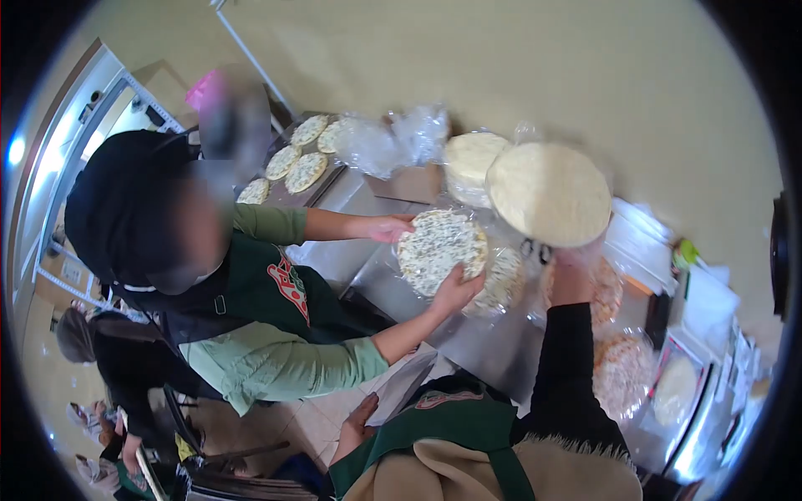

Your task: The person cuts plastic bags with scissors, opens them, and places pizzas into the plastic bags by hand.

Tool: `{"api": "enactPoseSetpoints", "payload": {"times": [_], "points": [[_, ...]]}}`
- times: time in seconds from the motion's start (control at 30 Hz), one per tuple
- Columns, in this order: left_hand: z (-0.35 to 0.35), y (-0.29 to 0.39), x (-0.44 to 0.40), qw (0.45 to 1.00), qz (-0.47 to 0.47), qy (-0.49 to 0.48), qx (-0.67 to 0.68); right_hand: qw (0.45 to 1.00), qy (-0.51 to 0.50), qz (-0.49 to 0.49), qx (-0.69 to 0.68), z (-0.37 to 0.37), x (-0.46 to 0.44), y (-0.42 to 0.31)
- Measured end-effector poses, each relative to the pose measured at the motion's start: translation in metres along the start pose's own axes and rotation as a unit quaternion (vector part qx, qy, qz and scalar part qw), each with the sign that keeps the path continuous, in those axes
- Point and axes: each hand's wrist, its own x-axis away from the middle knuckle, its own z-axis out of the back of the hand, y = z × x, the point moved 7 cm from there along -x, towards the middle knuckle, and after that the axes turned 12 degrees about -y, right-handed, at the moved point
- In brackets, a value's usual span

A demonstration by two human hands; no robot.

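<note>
My right hand (573, 279), below a black sleeve, reaches to the lower edge of a large pale round base (547, 194) in clear plastic; its fingers are hidden there. Low in the view, my left hand (357, 424) hangs beside my green apron with its fingers stretched out and nothing visible in them. A co-worker's two hands hold a round topped pizza (441, 252) in clear wrap. Another wrapped pizza (501, 282) lies just right of it. Behind my right hand are wrapped reddish-topped pizzas (622, 371).
A co-worker in a green apron (288, 292) stands at the left of the metal table (493, 342). Several topped rounds (306, 172) lie on a tray at the back, near crumpled plastic bags (393, 138). White containers (639, 242) and a scale-like device (681, 388) stand at the right.
</note>
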Motion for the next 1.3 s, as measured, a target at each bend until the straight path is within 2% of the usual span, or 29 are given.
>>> {"api": "enactPoseSetpoints", "payload": {"times": [0.03, 0.1, 0.13, 0.2, 0.27, 0.37, 0.4, 0.5, 0.6, 0.67, 0.87, 0.93, 1.07, 1.13, 1.27, 1.3], "points": [[0.007, 0.002, 0.009, 1.0, -0.007, -0.016, 0.002, 0.996, 0.001, 0.032, 0.081, 0.014, 0.015, -0.004], [0.007, -0.006, 0.019, 0.998, -0.051, -0.001, -0.02, 0.995, -0.008, 0.044, 0.091, 0.021, 0.03, -0.034], [-0.001, -0.024, 0.023, 0.995, -0.035, 0.033, 0.089, 0.995, -0.015, 0.042, 0.092, 0.014, 0.052, -0.045], [-0.013, -0.028, 0.038, 0.997, -0.061, 0.036, 0.022, 0.995, -0.025, 0.034, 0.092, 0.002, 0.1, -0.049], [-0.017, -0.022, 0.058, 0.996, -0.049, 0.033, 0.06, 0.994, -0.024, 0.027, 0.099, -0.011, 0.131, -0.065], [-0.026, -0.02, 0.079, 0.974, -0.012, 0.034, 0.223, 0.993, -0.029, 0.016, 0.112, -0.034, 0.166, -0.078], [-0.029, -0.016, 0.082, 0.972, -0.014, 0.03, 0.232, 0.993, -0.03, 0.009, 0.117, -0.039, 0.183, -0.081], [-0.025, 0.005, 0.091, 0.975, -0.04, 0.042, 0.213, 0.991, -0.027, -0.015, 0.131, -0.047, 0.216, -0.111], [-0.025, 0.038, 0.09, 0.956, -0.078, 0.04, 0.281, 0.99, -0.024, -0.032, 0.132, -0.048, 0.233, -0.139], [-0.023, 0.064, 0.088, 0.954, -0.127, 0.043, 0.27, 0.991, -0.024, -0.04, 0.126, -0.048, 0.241, -0.154], [-0.04, 0.119, 0.057, 0.946, -0.174, 0.036, 0.273, 0.993, -0.01, -0.059, 0.102, -0.031, 0.246, -0.206], [-0.054, 0.147, 0.039, 0.943, -0.211, 0.026, 0.255, 0.993, -0.002, -0.069, 0.093, -0.019, 0.248, -0.225], [-0.094, 0.194, -0.015, 0.948, -0.213, 0.026, 0.236, 0.992, 0.011, -0.103, 0.072, 0.006, 0.22, -0.259], [-0.114, 0.231, -0.043, 0.947, -0.313, 0.058, 0.051, 0.991, 0.022, -0.119, 0.059, 0.02, 0.216, -0.277], [-0.161, 0.265, -0.106, 0.941, -0.334, 0.039, -0.046, 0.99, 0.038, -0.137, 0.023, 0.044, 0.221, -0.296], [-0.173, 0.276, -0.114, 0.932, -0.342, 0.042, -0.115, 0.989, 0.043, -0.139, 0.012, 0.048, 0.218, -0.294]]}}
